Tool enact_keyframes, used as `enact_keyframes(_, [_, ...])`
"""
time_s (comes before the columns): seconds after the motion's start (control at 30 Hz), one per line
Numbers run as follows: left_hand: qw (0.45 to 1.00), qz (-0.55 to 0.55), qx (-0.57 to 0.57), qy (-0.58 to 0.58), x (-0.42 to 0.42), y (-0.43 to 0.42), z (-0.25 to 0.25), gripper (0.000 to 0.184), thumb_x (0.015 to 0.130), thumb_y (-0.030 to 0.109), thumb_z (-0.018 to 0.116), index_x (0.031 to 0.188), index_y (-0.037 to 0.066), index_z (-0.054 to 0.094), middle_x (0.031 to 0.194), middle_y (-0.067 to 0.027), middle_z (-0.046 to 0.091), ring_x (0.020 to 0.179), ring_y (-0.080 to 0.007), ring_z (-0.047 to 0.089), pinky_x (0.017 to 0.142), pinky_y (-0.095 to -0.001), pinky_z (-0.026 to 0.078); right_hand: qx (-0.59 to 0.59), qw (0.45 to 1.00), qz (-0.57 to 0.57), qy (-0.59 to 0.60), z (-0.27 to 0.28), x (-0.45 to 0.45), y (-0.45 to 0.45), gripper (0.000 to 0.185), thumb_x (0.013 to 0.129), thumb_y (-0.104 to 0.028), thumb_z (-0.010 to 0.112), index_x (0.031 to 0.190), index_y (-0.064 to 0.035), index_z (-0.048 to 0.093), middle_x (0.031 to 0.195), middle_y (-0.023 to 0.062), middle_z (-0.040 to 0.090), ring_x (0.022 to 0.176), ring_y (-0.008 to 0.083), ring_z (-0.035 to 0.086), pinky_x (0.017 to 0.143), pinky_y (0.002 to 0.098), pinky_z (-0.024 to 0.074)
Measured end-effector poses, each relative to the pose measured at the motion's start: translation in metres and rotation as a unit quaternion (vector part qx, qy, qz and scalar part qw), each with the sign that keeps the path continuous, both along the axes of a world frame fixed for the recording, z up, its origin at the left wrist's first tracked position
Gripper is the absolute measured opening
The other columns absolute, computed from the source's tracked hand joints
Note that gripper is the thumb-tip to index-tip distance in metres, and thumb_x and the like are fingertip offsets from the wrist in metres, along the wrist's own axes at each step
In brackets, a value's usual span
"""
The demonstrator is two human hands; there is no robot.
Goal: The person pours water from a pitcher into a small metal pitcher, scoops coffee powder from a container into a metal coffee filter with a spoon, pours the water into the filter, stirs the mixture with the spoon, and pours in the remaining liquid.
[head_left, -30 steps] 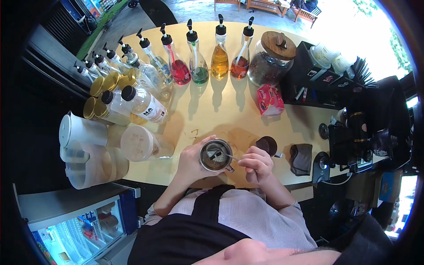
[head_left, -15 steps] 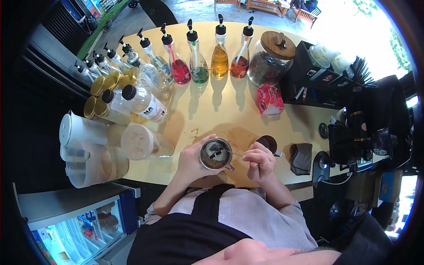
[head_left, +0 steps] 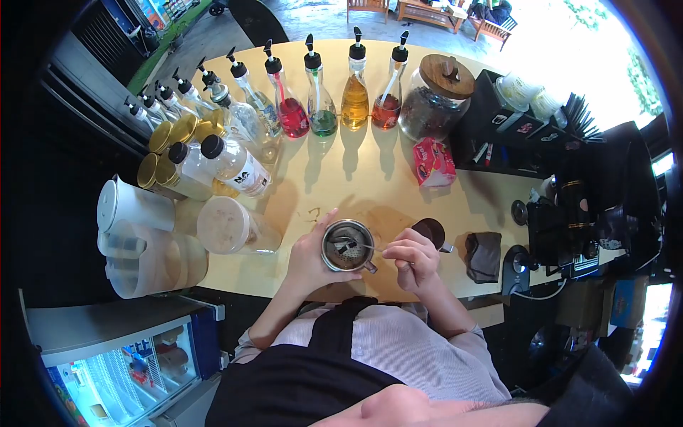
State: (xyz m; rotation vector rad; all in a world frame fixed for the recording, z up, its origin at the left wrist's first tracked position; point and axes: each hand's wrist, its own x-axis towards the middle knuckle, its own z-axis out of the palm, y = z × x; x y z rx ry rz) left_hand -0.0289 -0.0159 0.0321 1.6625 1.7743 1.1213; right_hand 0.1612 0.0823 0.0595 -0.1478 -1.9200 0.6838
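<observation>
A steel cup [head_left: 348, 245] with a handle stands at the front of the wooden counter [head_left: 341, 192], with dark liquid and paler patches inside. My left hand [head_left: 310, 257] is wrapped round its left side. Pinched in my right hand [head_left: 414, 260] is a thin metal spoon [head_left: 373, 248], whose far end is inside the cup. Behind my right hand sits a small dark cup [head_left: 430, 231], partly hidden by the fingers. A dark folded cloth [head_left: 483, 257] lies to the right of it.
Pump bottles [head_left: 292, 114] line the back and left. A wooden-lidded jar [head_left: 435, 99], a pink packet [head_left: 433, 162] and a black organizer [head_left: 501, 132] are at the back right. Tubs and pitchers [head_left: 142, 203] crowd the left; a black machine [head_left: 583, 213] is at right.
The spoon and my right hand have shifted slightly about the steel cup. My left hand keeps its hold, its index finger now more raised. The whole view has tilted a little.
</observation>
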Motion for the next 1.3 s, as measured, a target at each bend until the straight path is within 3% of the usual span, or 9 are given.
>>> enact_keyframes(0.17, [0.985,-0.012,0.081,-0.154,-0.003,-0.006,-0.027,0.096,0.071,0.071,0.055,0.133,0.001,0.035,0.103,-0.0154,0.063,0.095,-0.0287,0.062,0.081,-0.0381,0.048,0.006,0.999,-0.032,0.017,-0.004,0.004,-0.001,0.016,0.088,-0.017,0.055,0.084,-0.0013,0.059,0.069,0.0091,0.061,0.053,0.0208,0.053,0.049,0.0294,0.0428])
enact_keyframes(0.23, [0.959,0.055,0.122,-0.251,0.000,-0.005,-0.040,0.076,0.088,0.065,0.029,0.120,-0.002,0.046,0.095,-0.0135,0.063,0.092,-0.0222,0.061,0.080,-0.0333,0.046,0.013,1.000,-0.023,-0.013,-0.001,0.003,-0.003,0.016,0.088,-0.016,0.054,0.084,-0.0009,0.058,0.070,0.0091,0.062,0.054,0.0208,0.053,0.050,0.0296,0.0431])
enact_keyframes(0.33, [0.931,0.097,0.082,-0.343,-0.008,-0.008,-0.091,0.059,0.097,0.048,0.022,0.095,-0.002,0.053,0.082,-0.0080,0.059,0.077,-0.0149,0.057,0.071,-0.0280,0.043,-0.011,1.000,-0.001,0.009,-0.005,0.003,-0.009,0.016,0.088,-0.016,0.054,0.084,-0.0013,0.058,0.070,0.0088,0.062,0.054,0.0209,0.053,0.051,0.0299,0.0432])
enact_keyframes(0.43, [0.913,0.161,0.066,-0.370,-0.007,-0.008,-0.117,0.054,0.099,0.041,0.022,0.075,0.002,0.049,0.069,-0.0036,0.050,0.065,-0.0115,0.048,0.061,-0.0267,0.039,-0.012,0.998,-0.050,0.033,-0.009,0.007,-0.012,0.012,0.087,-0.014,0.056,0.085,-0.0022,0.059,0.071,0.0084,0.062,0.055,0.0215,0.053,0.051,0.0300,0.0432])
enact_keyframes(0.87, [0.813,0.082,0.115,-0.565,0.000,0.002,-0.119,0.050,0.098,0.039,0.031,0.061,0.008,0.042,0.055,0.0010,0.036,0.053,-0.0097,0.035,0.051,-0.0249,0.030,-0.022,0.995,-0.095,-0.027,-0.004,0.013,-0.042,0.008,0.084,-0.010,0.058,0.085,-0.0027,0.061,0.074,0.0091,0.063,0.059,0.0220,0.053,0.055,0.0291,0.0428])
enact_keyframes(0.97, [0.877,0.089,0.051,-0.470,-0.003,-0.003,-0.106,0.052,0.098,0.040,0.029,0.060,0.008,0.041,0.055,0.0022,0.034,0.052,-0.0089,0.033,0.050,-0.0245,0.027,-0.073,0.989,-0.127,0.024,-0.016,0.018,-0.057,0.016,0.091,-0.015,0.050,0.092,-0.0022,0.059,0.077,0.0097,0.064,0.060,0.0167,0.053,0.054,0.0256,0.0409])
enact_keyframes(1.03, [0.887,0.075,0.055,-0.452,-0.005,-0.003,-0.109,0.052,0.099,0.040,0.027,0.059,0.008,0.040,0.055,0.0021,0.035,0.052,-0.0089,0.033,0.050,-0.0245,0.027,-0.266,0.924,-0.157,0.225,-0.019,0.017,-0.070,0.025,0.097,-0.023,0.042,0.101,-0.0021,0.056,0.080,0.0091,0.063,0.062,0.0103,0.050,0.052,0.0226,0.0380])
enact_keyframes(1.13, [0.904,0.038,0.060,-0.422,-0.011,-0.004,-0.121,0.054,0.099,0.039,0.024,0.058,0.007,0.040,0.054,0.0010,0.037,0.051,-0.0094,0.035,0.050,-0.0248,0.028,-0.317,0.882,-0.202,0.284,-0.023,0.023,-0.077,0.029,0.098,-0.025,0.040,0.106,-0.0015,0.053,0.085,0.0106,0.063,0.062,0.0083,0.049,0.051,0.0196,0.0367])
enact_keyframes(1.3, [0.937,0.074,0.057,-0.336,-0.009,-0.009,-0.121,0.055,0.099,0.036,0.021,0.056,0.006,0.039,0.051,-0.0004,0.039,0.047,-0.0111,0.037,0.048,-0.0267,0.030,-0.332,0.877,-0.265,0.226,-0.055,0.025,-0.100,0.028,0.097,-0.013,0.041,0.119,-0.0010,0.053,0.102,0.0141,0.064,0.067,0.0037,0.046,0.055,0.0170,0.0381])
